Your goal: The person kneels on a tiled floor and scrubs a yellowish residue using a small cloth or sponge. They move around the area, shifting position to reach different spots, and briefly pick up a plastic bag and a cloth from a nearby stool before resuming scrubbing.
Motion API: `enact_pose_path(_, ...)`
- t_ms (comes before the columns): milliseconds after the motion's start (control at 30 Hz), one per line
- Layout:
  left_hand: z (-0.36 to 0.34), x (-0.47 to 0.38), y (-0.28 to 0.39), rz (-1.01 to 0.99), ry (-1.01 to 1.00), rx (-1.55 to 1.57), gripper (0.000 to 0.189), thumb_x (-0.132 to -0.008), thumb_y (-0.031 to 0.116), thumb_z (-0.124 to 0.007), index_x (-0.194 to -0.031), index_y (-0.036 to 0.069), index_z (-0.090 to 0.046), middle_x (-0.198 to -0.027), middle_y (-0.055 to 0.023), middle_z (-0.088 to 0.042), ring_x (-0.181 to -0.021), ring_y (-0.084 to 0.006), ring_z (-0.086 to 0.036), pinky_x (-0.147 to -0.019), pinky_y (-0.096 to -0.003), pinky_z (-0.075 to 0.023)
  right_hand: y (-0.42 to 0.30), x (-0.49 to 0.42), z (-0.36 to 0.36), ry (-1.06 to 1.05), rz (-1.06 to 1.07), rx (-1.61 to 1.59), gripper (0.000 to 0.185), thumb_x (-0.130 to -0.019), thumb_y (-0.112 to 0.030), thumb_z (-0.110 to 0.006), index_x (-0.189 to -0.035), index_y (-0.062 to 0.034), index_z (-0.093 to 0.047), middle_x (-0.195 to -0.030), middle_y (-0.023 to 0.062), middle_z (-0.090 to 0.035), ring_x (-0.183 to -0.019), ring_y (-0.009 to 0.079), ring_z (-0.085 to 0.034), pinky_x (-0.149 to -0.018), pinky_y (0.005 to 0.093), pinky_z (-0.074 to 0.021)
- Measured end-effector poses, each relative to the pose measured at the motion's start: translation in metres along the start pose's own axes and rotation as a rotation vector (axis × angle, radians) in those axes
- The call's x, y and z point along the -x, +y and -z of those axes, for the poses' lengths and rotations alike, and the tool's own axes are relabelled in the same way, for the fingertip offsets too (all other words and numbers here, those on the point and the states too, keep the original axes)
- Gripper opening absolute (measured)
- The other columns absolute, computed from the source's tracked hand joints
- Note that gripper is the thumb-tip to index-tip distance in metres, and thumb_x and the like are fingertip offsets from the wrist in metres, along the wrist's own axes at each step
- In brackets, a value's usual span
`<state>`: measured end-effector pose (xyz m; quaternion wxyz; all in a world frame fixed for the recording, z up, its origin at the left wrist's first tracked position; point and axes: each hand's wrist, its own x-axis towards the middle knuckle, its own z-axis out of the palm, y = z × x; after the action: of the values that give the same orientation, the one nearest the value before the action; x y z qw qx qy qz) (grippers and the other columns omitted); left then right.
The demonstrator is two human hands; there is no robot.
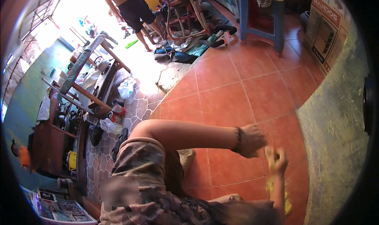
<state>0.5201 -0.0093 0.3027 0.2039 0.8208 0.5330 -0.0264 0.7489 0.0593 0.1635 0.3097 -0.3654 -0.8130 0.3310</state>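
My left hand [251,140], with a dark bracelet [237,139] at its wrist, reaches across over orange floor tiles [228,103]. Its fingers look curled and slightly blurred; whether they hold anything cannot be seen. Close beside it, a small gap apart, my right hand [276,160] is raised with bent fingers, and nothing is plainly visible in it. A yellow cloth [287,203] lies on the tiles below the right forearm, partly hidden by it. Two pale shoes [186,161] show on the floor beneath my arms.
To the right runs a worn, painted wall [328,115], with a printed cardboard box [324,32] against it. A blue wooden stand [260,23] is farther up. Clothes [189,50] lie heaped by a red chair [177,6]; another person [133,11] stands nearby. Wooden furniture [97,97] fills the left.
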Motion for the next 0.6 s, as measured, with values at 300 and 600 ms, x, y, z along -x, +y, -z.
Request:
enact_pose_path(300,-0.085,0.215,-0.198,0.761,0.377,0.097,0.047,-0.085,0.038,-0.067,-0.119,0.007,-0.06,-0.105,-0.0161,-0.067,-0.097,-0.0347,-0.065,-0.085,-0.0474,-0.05,0.059,0.185,-0.062,-0.131,-0.654,0.128,0.032,-0.089,-0.027,-0.071,-0.081,-0.0018,-0.053,-0.069,0.0051,-0.051,-0.064,0.0165,-0.047,-0.057,0.0342,-0.0409)
enact_pose_path(600,-0.336,0.364,-0.128,1.404,1.047,0.478,0.022,-0.083,0.012,-0.064,-0.104,0.006,-0.065,-0.092,-0.0156,-0.067,-0.08,-0.0327,-0.066,-0.072,-0.0424,-0.0524,0.083,0.106,-0.044,-0.315,-0.641,0.482,0.028,-0.091,-0.026,-0.067,-0.084,-0.0005,-0.057,-0.069,0.0034,-0.052,-0.066,0.0136,-0.048,-0.058,0.0323,-0.0414)
